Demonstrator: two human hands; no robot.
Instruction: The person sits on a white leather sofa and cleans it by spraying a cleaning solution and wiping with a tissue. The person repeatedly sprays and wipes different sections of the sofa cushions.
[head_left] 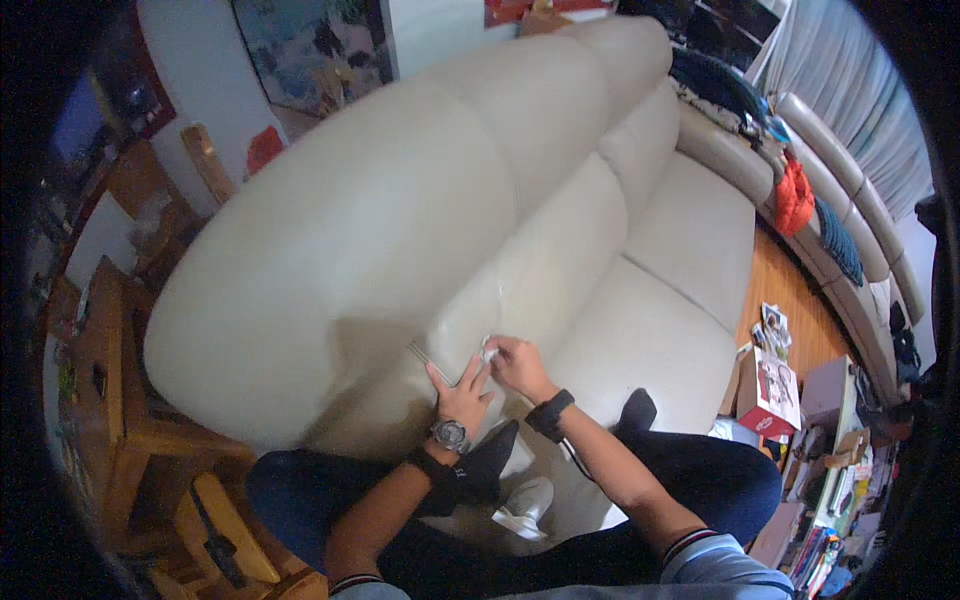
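Note:
I sit on a beige leather sofa [350, 210] with my knees apart and dark socks on my feet. My left hand [463, 402] lies with fingers spread against the sofa's padding, near a seam at the cushion's lower corner. Just right of it, my right hand [518, 366] is closed, pinching a small white wad [488, 351] against the cushion; whether it is tissue or cloth I cannot tell. A watch [450, 435] is on my left wrist and a black band [550, 415] on my right. Between my legs lies a white rounded object [528, 506], its kind unclear.
Wooden furniture [115, 400] stands close at the left. At the right are a red and white box [770, 395] and a cluttered low shelf [830, 480] by the wood floor [785, 290]. Another sofa [870, 230] with a red cloth [793, 200] stands beyond, before a curtain [850, 90].

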